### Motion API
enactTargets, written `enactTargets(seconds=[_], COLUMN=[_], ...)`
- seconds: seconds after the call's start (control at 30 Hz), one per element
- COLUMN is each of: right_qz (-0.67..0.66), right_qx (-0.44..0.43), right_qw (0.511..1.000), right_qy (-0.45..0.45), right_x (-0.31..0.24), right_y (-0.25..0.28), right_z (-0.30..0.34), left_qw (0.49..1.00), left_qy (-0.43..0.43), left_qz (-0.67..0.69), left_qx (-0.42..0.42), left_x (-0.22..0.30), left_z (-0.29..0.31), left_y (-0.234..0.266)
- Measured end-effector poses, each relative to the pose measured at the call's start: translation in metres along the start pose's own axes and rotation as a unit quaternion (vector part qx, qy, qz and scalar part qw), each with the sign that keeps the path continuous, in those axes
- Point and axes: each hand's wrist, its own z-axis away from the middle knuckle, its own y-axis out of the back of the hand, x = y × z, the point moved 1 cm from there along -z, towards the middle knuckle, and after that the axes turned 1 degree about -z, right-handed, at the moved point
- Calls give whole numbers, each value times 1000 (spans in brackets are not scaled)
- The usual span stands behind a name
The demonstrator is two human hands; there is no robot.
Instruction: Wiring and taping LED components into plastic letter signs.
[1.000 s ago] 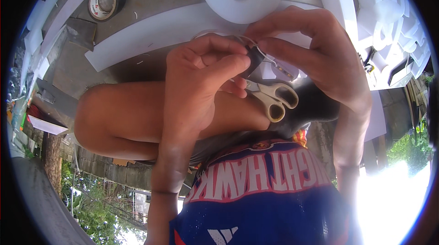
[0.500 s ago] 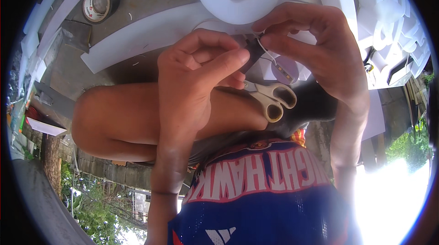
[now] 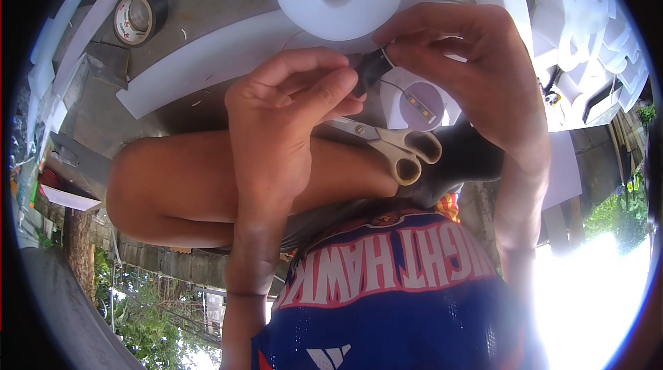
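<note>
My left hand [image 3: 283,111] pinches one end of a short strip of black tape [image 3: 371,69] between thumb and fingers. At the strip's other end, my right hand [image 3: 476,69] pinches it together with a thin white wire [image 3: 389,58]. Below the fingers, a small LED module [image 3: 421,107] sits on a round pale lilac disc [image 3: 423,121], with a thin wire rising from it toward the hands. Scissors [image 3: 407,156] with worn cream handles lie on my folded leg, blades pointing left and partly hidden behind my left hand.
A roll of black tape [image 3: 141,14] rests at the far left. A long curved white strip [image 3: 200,62] and a large white curved letter-like shape [image 3: 373,4] lie beyond my hands. Several more white shapes [image 3: 587,24] are piled at the far right.
Both hands have shifted slightly left, still pinching the black strip. The LED disc shows more fully below the right fingers, and more of the scissors' blades is visible.
</note>
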Motion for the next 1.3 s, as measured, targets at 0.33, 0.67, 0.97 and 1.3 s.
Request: enactTargets(seconds=[0.33,0.67,0.97,1.3], right_qz=[188,158,199,143], right_qx=[15,-17,-35,-53], right_qw=[982,987,979,988], right_qy=[28,26,39,3], right_x=[-1,-2,-3,-3], right_y=[2,10,9,10], right_z=[4,7,8,9], left_qw=[998,992,992,995], left_qy=[-2,-16,1,6], left_qz=[-51,-110,-103,-72], left_qx=[-37,-62,-72,-71], left_x=[-3,-1,-3,-2], left_z=[-1,3,1,5], left_y=[-7,-13,-10,-10])
